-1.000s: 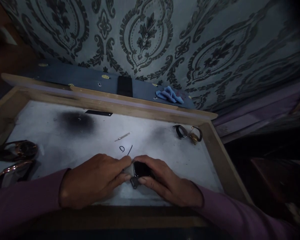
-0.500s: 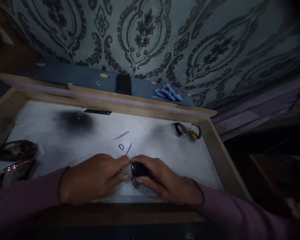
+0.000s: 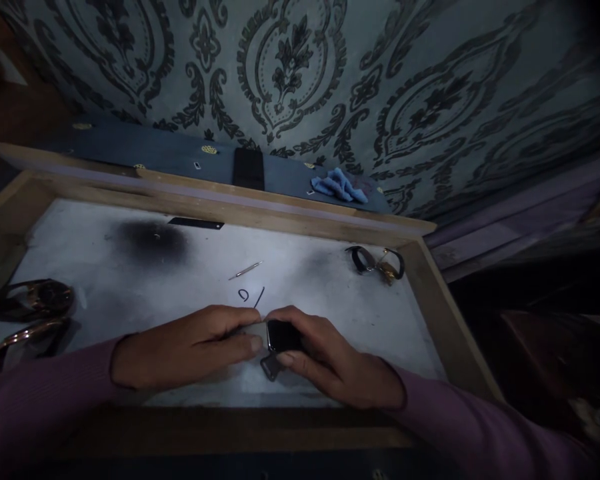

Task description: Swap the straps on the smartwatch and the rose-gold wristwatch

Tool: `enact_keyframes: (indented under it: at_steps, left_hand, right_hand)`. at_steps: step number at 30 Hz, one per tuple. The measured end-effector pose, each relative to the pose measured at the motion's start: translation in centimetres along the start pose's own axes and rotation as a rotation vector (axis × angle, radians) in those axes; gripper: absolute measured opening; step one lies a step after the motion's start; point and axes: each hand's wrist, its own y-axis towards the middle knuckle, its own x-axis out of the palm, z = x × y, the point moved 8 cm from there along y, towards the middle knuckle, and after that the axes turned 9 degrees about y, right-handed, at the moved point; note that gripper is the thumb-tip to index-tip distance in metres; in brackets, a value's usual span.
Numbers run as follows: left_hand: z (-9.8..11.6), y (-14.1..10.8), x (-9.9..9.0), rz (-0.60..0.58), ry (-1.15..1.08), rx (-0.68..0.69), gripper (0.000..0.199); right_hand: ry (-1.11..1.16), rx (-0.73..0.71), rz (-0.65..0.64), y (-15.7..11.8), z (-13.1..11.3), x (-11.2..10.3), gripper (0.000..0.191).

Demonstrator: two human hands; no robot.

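Observation:
My right hand [image 3: 330, 360] grips a smartwatch [image 3: 283, 337] with a dark screen and rounded metal case, thumb on the near side and fingers on the far side. Against the watch's left edge, my left hand [image 3: 195, 347] pinches a pale, flat, strap-like piece [image 3: 255, 329] between thumb and index finger. Most of that piece is hidden by the fingers. Below the watch hangs a dark grey end piece [image 3: 270, 367], close to my right thumb. Just beyond my fingertips lie a thin dark stick [image 3: 259, 297] and a small dark loop [image 3: 243, 295].
A slim metal tool [image 3: 247, 270] lies on the white surface of a wooden-rimmed tray [image 3: 280, 210]. Watches sit at the left [image 3: 50, 299] and right [image 3: 364, 261]. A black blade-like strip [image 3: 196, 223] rests near the back rim. Behind it are a black phone-like slab [image 3: 249, 169] and blue cloth [image 3: 339, 185].
My left thumb and fingers have straightened and moved in against the watch, and the pale piece now shows between them. The watch has shifted slightly right in my right hand.

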Motion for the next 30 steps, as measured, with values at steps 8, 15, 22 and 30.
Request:
enact_keyframes:
  at_steps: [8, 15, 22, 30]
  left_hand:
    - [-0.7, 0.3, 1.4, -0.176, -0.384, -0.076, 0.028]
    - [-0.9, 0.4, 1.5, -0.166, -0.433, -0.053, 0.033]
    - [-1.2, 0.6, 1.9, -0.161, -0.471, -0.119, 0.031]
    - [-1.2, 0.4, 2.1, -0.147, -0.493, -0.173, 0.034]
  right_hand:
    - [0.031, 0.036, 0.010, 0.0, 0.2, -0.1, 0.028]
    - [0.056, 0.023, -0.009, 0.1, -0.1, 0.0, 0.027]
    - [0.011, -0.033, -0.024, -0.1, -0.2, 0.2, 0.030]
    - [-0.099, -0.078, 0.002, -0.3, -0.9, 0.8, 0.026]
